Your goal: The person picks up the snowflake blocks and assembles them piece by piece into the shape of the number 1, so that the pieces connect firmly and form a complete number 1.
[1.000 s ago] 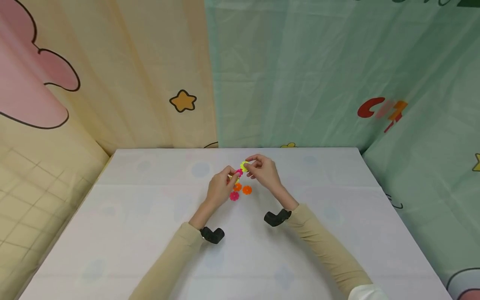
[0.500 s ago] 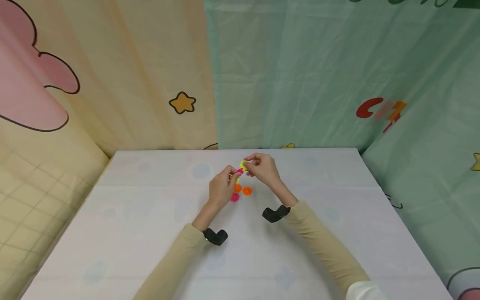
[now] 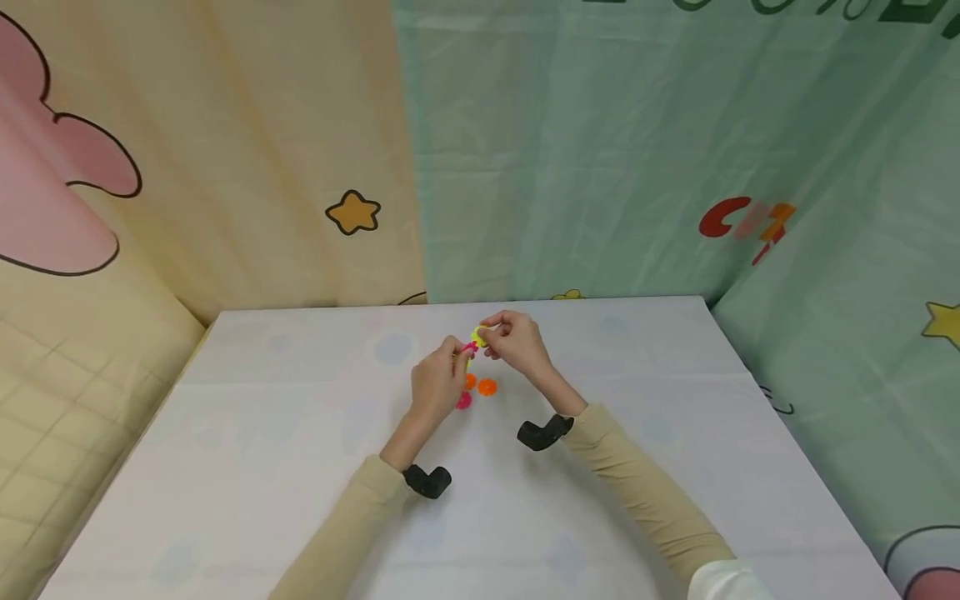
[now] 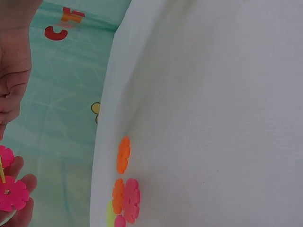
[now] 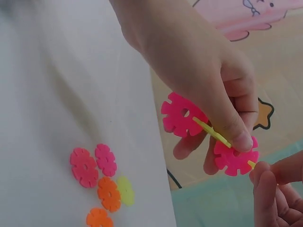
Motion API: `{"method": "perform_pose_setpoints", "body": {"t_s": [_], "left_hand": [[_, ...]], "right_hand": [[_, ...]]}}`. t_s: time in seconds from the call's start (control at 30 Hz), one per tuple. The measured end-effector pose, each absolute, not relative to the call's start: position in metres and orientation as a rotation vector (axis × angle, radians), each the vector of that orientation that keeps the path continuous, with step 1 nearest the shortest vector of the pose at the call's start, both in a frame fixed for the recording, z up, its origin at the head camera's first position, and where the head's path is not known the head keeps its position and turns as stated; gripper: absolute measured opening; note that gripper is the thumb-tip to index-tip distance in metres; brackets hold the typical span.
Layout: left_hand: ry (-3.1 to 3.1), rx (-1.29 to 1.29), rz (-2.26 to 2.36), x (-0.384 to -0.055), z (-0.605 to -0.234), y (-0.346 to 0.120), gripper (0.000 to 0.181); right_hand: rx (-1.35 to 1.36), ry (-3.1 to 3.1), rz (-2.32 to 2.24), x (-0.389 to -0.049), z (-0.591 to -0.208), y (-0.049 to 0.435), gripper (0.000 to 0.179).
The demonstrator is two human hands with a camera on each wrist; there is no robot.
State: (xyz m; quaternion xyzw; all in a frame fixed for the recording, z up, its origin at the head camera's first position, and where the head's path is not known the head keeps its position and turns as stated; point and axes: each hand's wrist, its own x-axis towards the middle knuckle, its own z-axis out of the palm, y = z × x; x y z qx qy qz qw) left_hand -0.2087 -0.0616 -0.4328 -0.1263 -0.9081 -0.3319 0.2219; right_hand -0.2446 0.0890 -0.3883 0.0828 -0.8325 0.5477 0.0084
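My left hand [image 3: 437, 379] holds a short chain of slotted plastic flower discs. In the right wrist view the chain shows a pink disc [image 5: 176, 113], a yellow disc [image 5: 210, 131] seen edge-on and a second pink disc [image 5: 229, 158], which the left thumb presses. My right hand [image 3: 519, 343] pinches another yellow disc [image 3: 479, 336] right at the second pink disc's rim; the right fingers hide most of it in the right wrist view. Both hands are raised over the far part of the table.
Beneath the hands several loose discs lie on the white-covered table [image 3: 300, 500]: a red-pink disc [image 5: 84, 167], a pink disc [image 5: 105, 160], two orange discs, one orange disc [image 5: 109, 194] overlapping a yellow disc [image 5: 126, 191]. Printed curtains [image 3: 570, 167] stand behind the table.
The head view has shifted slightly. The pink disc at the left fingertips has turned more edge-on, with the right hand's yellow disc still against it.
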Motion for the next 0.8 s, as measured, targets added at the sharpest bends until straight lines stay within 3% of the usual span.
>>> {"method": "perform_pose_setpoints", "body": {"t_s": [0.8], "left_hand": [[-2.390,-0.383,-0.990,-0.211,-0.436,-0.055,0.014]], "right_hand": [[0.175,-2.556,1.712,-0.238,-0.393,0.087,0.017]]}}
